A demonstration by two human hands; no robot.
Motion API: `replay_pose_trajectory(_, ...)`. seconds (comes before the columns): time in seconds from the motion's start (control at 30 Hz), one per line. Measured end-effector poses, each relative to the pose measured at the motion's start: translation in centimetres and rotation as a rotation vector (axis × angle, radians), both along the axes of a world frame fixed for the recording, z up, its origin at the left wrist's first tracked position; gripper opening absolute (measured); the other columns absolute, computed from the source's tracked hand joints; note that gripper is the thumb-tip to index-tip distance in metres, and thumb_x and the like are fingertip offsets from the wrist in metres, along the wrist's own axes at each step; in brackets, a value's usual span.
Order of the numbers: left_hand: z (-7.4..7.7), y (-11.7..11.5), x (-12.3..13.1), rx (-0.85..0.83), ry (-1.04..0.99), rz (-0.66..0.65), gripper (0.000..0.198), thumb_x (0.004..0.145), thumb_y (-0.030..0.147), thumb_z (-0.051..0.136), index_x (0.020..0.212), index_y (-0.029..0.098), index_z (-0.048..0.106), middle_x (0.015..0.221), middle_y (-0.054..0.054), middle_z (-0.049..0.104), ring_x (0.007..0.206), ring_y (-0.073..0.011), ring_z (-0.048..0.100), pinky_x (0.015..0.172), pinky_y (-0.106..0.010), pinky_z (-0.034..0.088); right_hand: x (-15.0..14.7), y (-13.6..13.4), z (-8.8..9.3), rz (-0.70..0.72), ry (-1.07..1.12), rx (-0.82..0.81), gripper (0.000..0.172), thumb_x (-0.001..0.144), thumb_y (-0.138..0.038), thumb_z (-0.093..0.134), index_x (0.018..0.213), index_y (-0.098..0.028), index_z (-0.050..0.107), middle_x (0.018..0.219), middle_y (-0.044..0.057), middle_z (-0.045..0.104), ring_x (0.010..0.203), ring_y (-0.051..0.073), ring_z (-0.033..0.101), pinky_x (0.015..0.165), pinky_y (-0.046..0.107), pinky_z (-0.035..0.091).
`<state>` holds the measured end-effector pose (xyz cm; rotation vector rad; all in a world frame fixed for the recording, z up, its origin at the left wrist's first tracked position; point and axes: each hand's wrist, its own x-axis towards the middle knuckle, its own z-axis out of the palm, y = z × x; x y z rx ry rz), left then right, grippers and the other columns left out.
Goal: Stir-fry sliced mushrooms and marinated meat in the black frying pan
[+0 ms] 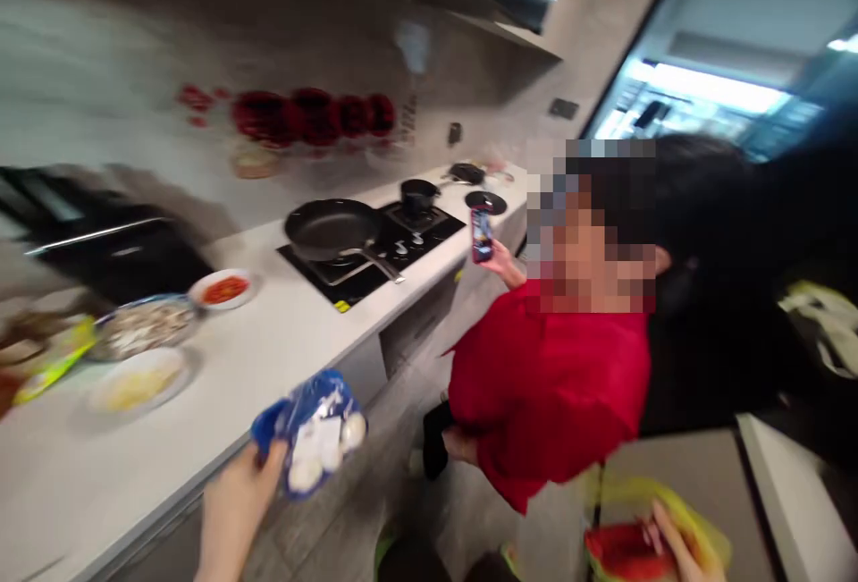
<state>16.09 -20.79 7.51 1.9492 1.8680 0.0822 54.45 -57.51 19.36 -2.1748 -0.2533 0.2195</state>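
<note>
Over the counter's front edge, my left hand (241,493) grips a blue plastic pack (322,425) by its corner. Through its clear wrap show several round white pieces that look like mushrooms, blurred by motion. Low at the right, my right hand (670,537) is closed at a translucent yellow plastic bag (710,537). Something red (626,551) is in or under that bag; its kind is too blurred to tell. The fingertips of my right hand touch the red thing's edge.
A person in a red shirt (556,385) stands ahead, holding up a phone (481,235). The counter (268,367) bears a frying pan (332,229) on the hob, a small pot (419,196), a plate of yellowish food (138,381), sliced food in a bowl (147,327), and a red-filled dish (223,290).
</note>
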Motion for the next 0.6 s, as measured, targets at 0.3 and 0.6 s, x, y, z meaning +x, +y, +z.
replay_pose_trajectory(0.3,3.8,-32.7,21.4,-0.504,-0.236,-0.816,0.023,0.079,0.036,0.041,0.073,0.027,0.061,0.063,-0.006,0.066,0.061,-0.0234,0.063,0.061,-0.030,0.041,4.8,-19.4,-4.8,0.005,0.186,0.195,0.042,0.076,-0.057,0.059,0.078,-0.016,0.071,0.050,-0.002,0.049,0.054,0.013,0.050,0.062,0.028,0.046)
replay_pose_trajectory(0.6,9.6,-39.4,49.1,-0.458,-0.414,-1.079,0.026,0.082,0.026,0.042,0.066,0.015,0.059,0.062,-0.006,0.063,0.061,-0.0168,0.058,0.056,-0.024,0.032,22.2,-21.7,0.0,0.371,0.412,0.299,0.034,0.068,-0.039,0.072,0.093,-0.017,0.068,0.083,0.002,0.067,0.073,0.015,0.058,0.069,0.027,0.046)
